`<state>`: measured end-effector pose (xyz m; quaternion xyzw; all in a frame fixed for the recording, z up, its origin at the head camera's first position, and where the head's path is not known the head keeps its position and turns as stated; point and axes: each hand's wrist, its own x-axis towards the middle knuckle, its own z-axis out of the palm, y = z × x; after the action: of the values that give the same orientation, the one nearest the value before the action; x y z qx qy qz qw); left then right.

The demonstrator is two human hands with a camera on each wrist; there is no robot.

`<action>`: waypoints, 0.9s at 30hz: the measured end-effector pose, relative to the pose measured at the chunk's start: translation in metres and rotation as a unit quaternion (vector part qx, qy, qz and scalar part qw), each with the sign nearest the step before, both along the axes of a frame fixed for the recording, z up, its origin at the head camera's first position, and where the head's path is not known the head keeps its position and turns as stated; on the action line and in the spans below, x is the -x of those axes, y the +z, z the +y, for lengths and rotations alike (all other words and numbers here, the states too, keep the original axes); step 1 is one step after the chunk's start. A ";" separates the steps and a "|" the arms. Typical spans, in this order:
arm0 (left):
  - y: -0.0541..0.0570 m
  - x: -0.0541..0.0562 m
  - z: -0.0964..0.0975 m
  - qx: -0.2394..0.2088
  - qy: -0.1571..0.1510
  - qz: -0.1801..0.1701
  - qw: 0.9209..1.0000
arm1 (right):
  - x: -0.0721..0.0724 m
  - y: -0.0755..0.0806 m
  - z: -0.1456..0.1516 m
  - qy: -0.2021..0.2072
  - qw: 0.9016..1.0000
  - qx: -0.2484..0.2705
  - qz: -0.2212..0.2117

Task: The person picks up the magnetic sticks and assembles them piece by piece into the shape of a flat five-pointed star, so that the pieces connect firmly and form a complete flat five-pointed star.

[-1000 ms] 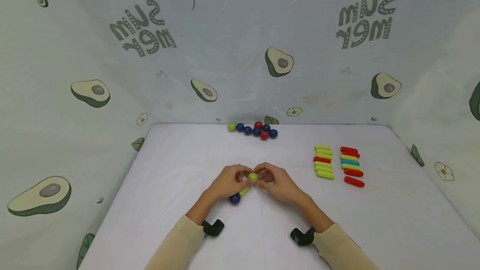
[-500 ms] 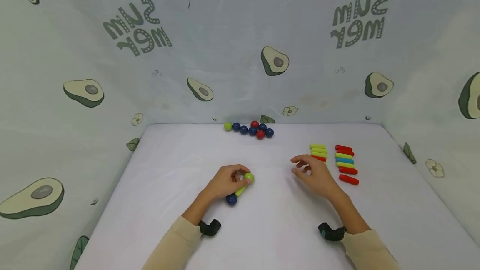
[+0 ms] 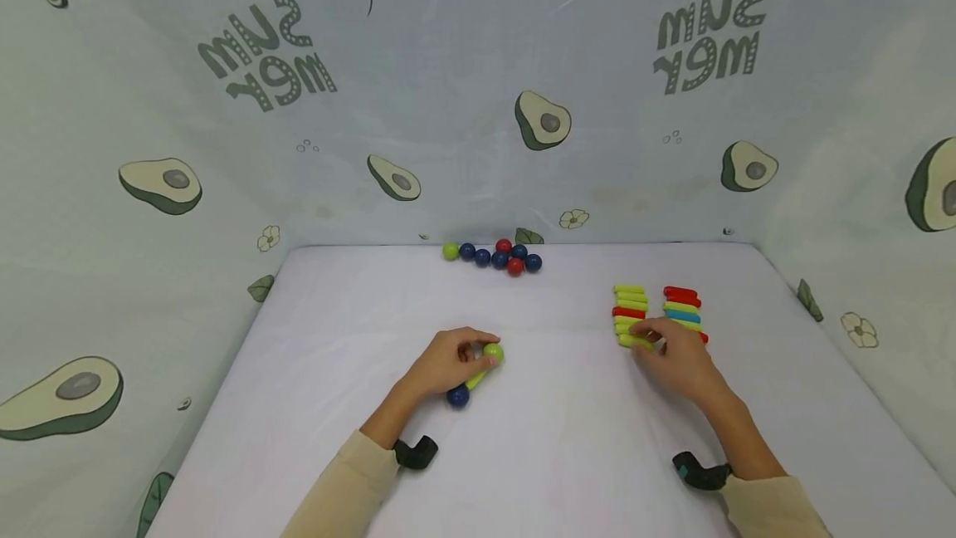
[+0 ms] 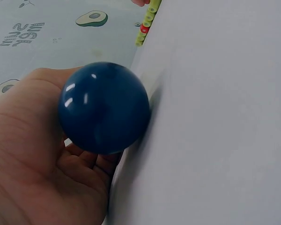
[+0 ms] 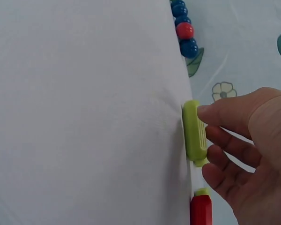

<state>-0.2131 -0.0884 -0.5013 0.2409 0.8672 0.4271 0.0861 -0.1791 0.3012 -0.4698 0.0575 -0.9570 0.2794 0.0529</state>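
My left hand point(image 3: 446, 364) pinches a lime-green ball point(image 3: 494, 352) between thumb and fingers. From that ball a short lime-green stick point(image 3: 476, 381) runs to a dark blue ball point(image 3: 458, 396) nearer me. The blue ball point(image 4: 104, 108) fills the middle of the left wrist view and hides most of the stick. On the right, my right hand point(image 3: 678, 359) has its thumb and forefinger at the nearest lime-green stick point(image 5: 193, 131) of a column. The thumb lies on that stick's side in the right wrist view, the other fingers loosely curled behind.
Along the table's back edge lie several dark blue balls point(image 3: 482, 258), red balls point(image 3: 515, 266) and a green ball point(image 3: 451, 251). A second column of red, green and blue sticks point(image 3: 682, 316) lies beyond my right hand, which partly covers it. A patterned cloth hangs behind the table.
My right hand has left the green ball and moved right to the nearest lime-green stick of the left column. My left hand has kept its hold on the joined piece, nearly still.
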 end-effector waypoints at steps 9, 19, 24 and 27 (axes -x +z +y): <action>-0.001 0.001 -0.003 -0.001 -0.003 -0.012 1.000 | 0.000 -0.006 -0.005 0.014 1.000 -0.011 -0.015; -0.002 0.003 -0.002 -0.010 0.000 -0.010 1.000 | 0.002 -0.008 -0.023 0.065 0.998 0.010 -0.021; -0.003 0.005 -0.001 -0.009 0.003 -0.009 1.000 | 0.007 -0.008 -0.038 0.079 0.996 0.020 -0.028; -0.003 0.005 -0.001 -0.011 0.003 -0.017 1.000 | 0.010 -0.009 -0.048 0.094 0.995 0.028 -0.028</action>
<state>-0.2181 -0.0894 -0.5039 0.2315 0.8618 0.4408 0.0970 -0.1889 0.2528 -0.4788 0.1382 -0.9402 0.3113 0.0015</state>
